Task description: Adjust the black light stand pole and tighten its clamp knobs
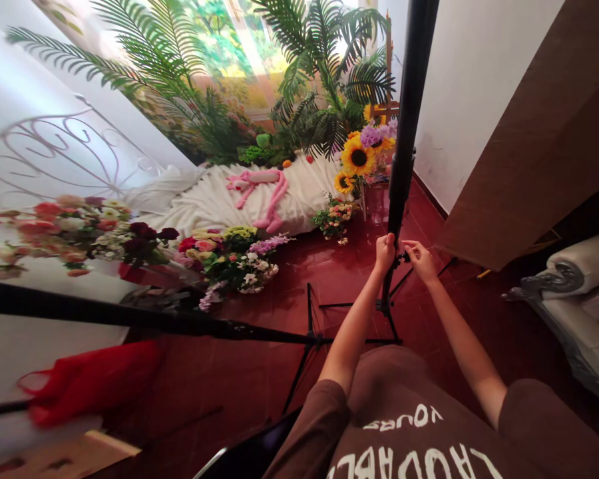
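Head view | black pole (404,153) stands up-and-down in front of the person | left hand (385,254) wraps around it | right hand (421,262) just right, by small knob (402,257); can't tell if pinching

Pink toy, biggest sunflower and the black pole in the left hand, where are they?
Pink toy (265,176): head view, on its body.
Biggest sunflower (358,158): head view, on its dark centre.
Black pole (404,136): head view, on the shaft above the left hand (385,253).

Black tripod stand (400,166) upright, legs spread on red floor (279,306)
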`<control>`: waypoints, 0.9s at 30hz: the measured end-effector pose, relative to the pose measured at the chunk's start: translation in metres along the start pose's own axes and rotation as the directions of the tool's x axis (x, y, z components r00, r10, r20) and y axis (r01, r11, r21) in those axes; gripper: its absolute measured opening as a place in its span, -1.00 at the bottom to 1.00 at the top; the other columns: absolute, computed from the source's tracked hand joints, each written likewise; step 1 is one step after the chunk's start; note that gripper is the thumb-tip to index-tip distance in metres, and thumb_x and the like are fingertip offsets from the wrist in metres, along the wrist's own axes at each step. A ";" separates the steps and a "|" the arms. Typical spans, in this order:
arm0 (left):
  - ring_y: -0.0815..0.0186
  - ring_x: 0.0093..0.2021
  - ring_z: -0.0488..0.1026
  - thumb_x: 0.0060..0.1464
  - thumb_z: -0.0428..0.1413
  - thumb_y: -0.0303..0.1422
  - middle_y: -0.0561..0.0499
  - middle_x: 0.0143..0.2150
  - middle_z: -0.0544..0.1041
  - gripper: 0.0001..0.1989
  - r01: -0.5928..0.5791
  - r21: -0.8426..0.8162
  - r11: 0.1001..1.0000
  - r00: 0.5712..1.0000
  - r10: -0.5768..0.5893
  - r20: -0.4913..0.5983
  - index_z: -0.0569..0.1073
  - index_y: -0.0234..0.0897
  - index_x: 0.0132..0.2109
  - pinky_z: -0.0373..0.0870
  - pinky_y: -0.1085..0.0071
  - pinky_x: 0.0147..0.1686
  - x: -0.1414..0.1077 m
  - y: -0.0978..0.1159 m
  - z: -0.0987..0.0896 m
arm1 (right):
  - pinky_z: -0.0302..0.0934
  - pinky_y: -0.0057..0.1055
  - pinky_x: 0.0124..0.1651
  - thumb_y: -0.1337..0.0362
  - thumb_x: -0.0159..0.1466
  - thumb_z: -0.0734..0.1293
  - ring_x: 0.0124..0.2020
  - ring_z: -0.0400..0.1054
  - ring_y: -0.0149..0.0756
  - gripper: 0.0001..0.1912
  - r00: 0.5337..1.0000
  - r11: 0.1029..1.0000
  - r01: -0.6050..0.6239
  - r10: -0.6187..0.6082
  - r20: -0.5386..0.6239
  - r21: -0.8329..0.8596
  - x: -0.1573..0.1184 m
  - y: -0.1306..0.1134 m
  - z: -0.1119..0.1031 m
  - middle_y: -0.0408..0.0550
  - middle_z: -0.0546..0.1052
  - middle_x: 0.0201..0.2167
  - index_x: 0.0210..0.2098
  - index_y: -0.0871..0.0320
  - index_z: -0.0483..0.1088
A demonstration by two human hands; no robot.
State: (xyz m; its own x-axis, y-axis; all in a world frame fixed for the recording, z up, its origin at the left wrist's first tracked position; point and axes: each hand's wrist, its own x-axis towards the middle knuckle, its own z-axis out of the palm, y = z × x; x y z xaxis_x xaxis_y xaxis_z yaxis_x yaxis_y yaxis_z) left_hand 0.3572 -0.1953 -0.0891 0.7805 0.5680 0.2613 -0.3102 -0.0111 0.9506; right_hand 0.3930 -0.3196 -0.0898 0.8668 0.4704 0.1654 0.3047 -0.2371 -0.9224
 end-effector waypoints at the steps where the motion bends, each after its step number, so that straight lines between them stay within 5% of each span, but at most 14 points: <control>1: 0.48 -0.74 0.16 -0.11 -0.20 0.40 0.09 -0.77 0.20 -0.21 -0.002 0.000 1.000 1.000 0.002 -0.003 0.27 -0.30 -0.66 0.07 0.49 -0.67 0.000 0.000 0.000 | 0.35 -0.36 -0.28 0.02 0.27 0.21 -0.44 0.43 -0.33 -0.52 1.000 0.999 0.016 -0.016 0.004 -0.028 0.002 -0.001 0.000 -0.05 0.53 -0.39 0.03 0.18 0.43; 4: 0.49 -0.75 0.15 -0.11 -0.21 0.39 0.09 -0.77 0.20 -0.21 -0.001 -0.003 1.000 1.000 0.001 -0.003 0.25 -0.29 -0.67 0.07 0.50 -0.68 0.000 -0.001 0.001 | 0.38 -0.39 -0.29 0.14 0.25 0.22 -0.46 0.40 -0.38 -0.49 1.000 0.998 0.025 -0.023 0.019 -0.065 0.009 -0.003 -0.001 -0.06 0.54 -0.29 0.17 0.10 0.35; 8: 0.48 -0.74 0.16 -0.06 -0.21 0.37 0.08 -0.78 0.21 -0.22 -0.012 -0.017 1.000 1.000 0.013 0.013 0.27 -0.30 -0.67 0.08 0.50 -0.68 0.002 -0.005 0.001 | 0.37 -0.46 -0.50 0.24 0.14 0.28 -0.55 0.37 -0.43 -0.38 0.988 0.991 -0.132 0.128 0.081 0.034 0.020 -0.003 -0.003 -0.11 0.53 -0.31 0.21 0.08 0.30; 14: 0.46 -0.66 0.25 -0.01 -0.19 0.32 0.05 -0.68 0.32 -0.24 0.002 0.008 1.000 1.000 -0.002 0.015 0.37 -0.33 -0.56 0.19 0.51 -0.62 -0.003 -0.011 -0.003 | 0.34 -0.51 -0.58 0.29 0.10 0.28 -0.59 0.37 -0.45 -0.55 0.973 0.966 -0.219 0.206 0.109 0.134 0.024 0.001 -0.002 -0.09 0.53 -0.40 -0.01 0.22 0.44; 18: 0.40 -0.47 0.42 0.11 -0.13 0.21 -0.03 -0.43 0.49 -0.36 -0.003 0.034 0.999 1.000 0.003 0.010 0.46 -0.32 -0.30 0.38 0.47 -0.44 -0.020 -0.014 -0.008 | 0.36 -0.48 -0.57 0.26 0.10 0.29 -0.56 0.39 -0.42 -0.64 0.974 0.958 -0.224 0.214 0.074 0.179 0.024 0.004 0.003 -0.01 0.55 -0.33 -0.13 0.25 0.46; 24: 0.18 0.15 0.40 0.12 0.07 -0.01 -0.20 0.17 0.41 -0.43 0.005 0.214 0.977 0.997 0.012 -0.078 0.36 -0.23 0.17 0.40 0.21 0.06 -0.098 -0.054 -0.033 | 0.41 -0.43 -0.53 0.17 0.24 0.16 -0.55 0.46 -0.40 -0.64 0.947 0.920 -0.299 0.318 -0.037 0.254 0.004 0.025 0.018 0.07 0.53 -0.10 -0.03 0.16 0.32; 27: 0.08 0.01 0.50 0.06 0.07 0.03 -0.12 -0.09 0.59 -0.59 0.246 0.313 0.917 0.964 -0.266 0.021 0.57 -0.16 -0.15 0.39 0.06 0.08 -0.161 -0.075 -0.067 | 0.45 -0.43 -0.47 0.21 0.31 0.08 -0.51 0.51 -0.40 -0.73 0.887 0.842 -0.446 0.460 0.027 0.305 -0.028 0.049 0.031 0.02 0.52 -0.10 -0.04 0.09 0.23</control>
State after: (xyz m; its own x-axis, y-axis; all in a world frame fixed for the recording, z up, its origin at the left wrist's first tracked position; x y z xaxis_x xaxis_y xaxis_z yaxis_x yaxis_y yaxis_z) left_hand 0.2182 -0.2307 -0.2136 0.8463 0.5327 0.0027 0.0774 -0.1280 0.9887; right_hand 0.3711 -0.3178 -0.1503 0.8987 0.3315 -0.2871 -0.2503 -0.1500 -0.9565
